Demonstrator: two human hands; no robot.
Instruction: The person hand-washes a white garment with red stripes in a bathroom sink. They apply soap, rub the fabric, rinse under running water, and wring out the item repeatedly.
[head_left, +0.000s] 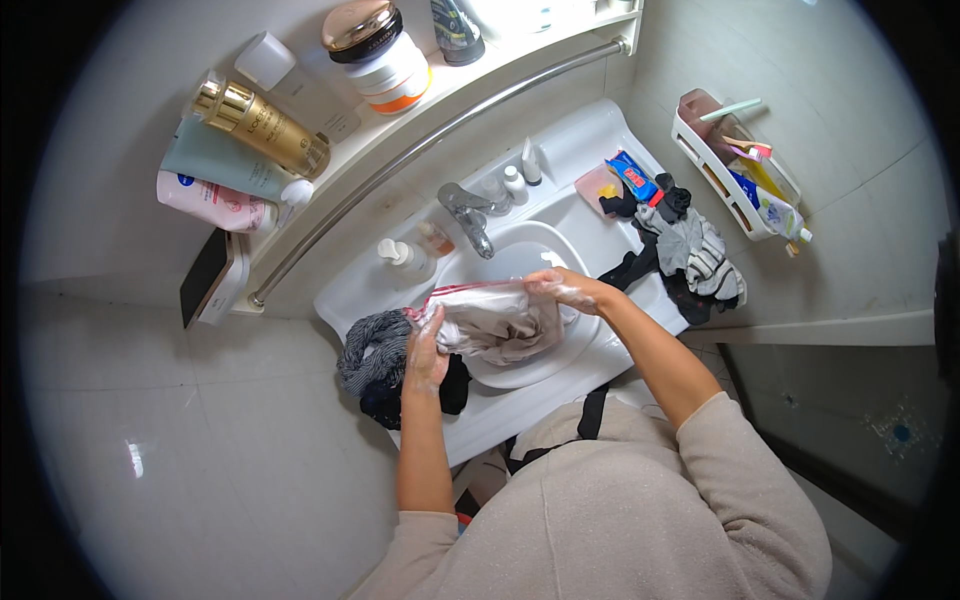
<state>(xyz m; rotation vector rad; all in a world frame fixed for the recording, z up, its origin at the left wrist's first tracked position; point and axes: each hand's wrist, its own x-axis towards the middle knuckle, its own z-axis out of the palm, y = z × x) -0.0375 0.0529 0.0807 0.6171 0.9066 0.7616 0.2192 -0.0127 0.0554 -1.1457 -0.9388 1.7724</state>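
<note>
A wet white cloth garment (495, 319) with a red-striped edge is stretched between my two hands over the basin (517, 375) of a white washbasin. My left hand (429, 356), streaked with suds, grips its left end. At the upper right corner, my soapy right hand (559, 289) pinches the edge. The lower part of the cloth sags in wet folds and covers part of the basin. Behind it stands a grey faucet (469, 217). Striped dark cloth (375, 349) and black cloth (454, 386) lie bunched on the counter beside my left hand.
Socks and other clothing (690, 247) are heaped on the right counter, near a blue soap packet (634, 176) and a pink dish (596, 187). A pump bottle (409, 259) stands left of the faucet. Above runs a metal rail (442, 135) under a shelf of toiletries. A toothbrush rack (739, 169) hangs right.
</note>
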